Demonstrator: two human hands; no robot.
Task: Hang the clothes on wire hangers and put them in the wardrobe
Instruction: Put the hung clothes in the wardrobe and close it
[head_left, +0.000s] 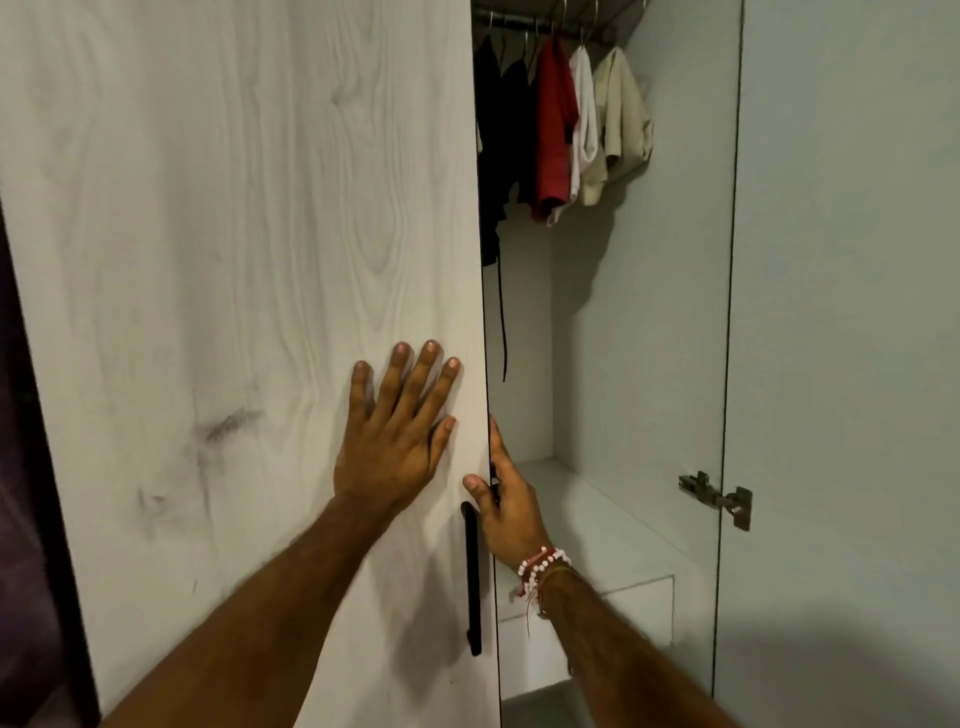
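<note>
Here, clothes (558, 124) hang in the wardrobe (649, 312); left hand (395, 441) flat on door (234, 260), right hand (506, 504) gripping its edge.

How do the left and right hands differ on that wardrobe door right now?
The left hand lies flat, fingers spread, on the face of the wardrobe door; the right hand curls round its edge, thumb in front. The left hand sits higher than the right hand. The right wrist wears bead bracelets; the left is bare. Both touch the same door.

Clothes (558, 130) on rail (506, 18) at wardrobe (649, 312) top, R of door (234, 260); handle (472, 577) by door's R edge
</note>
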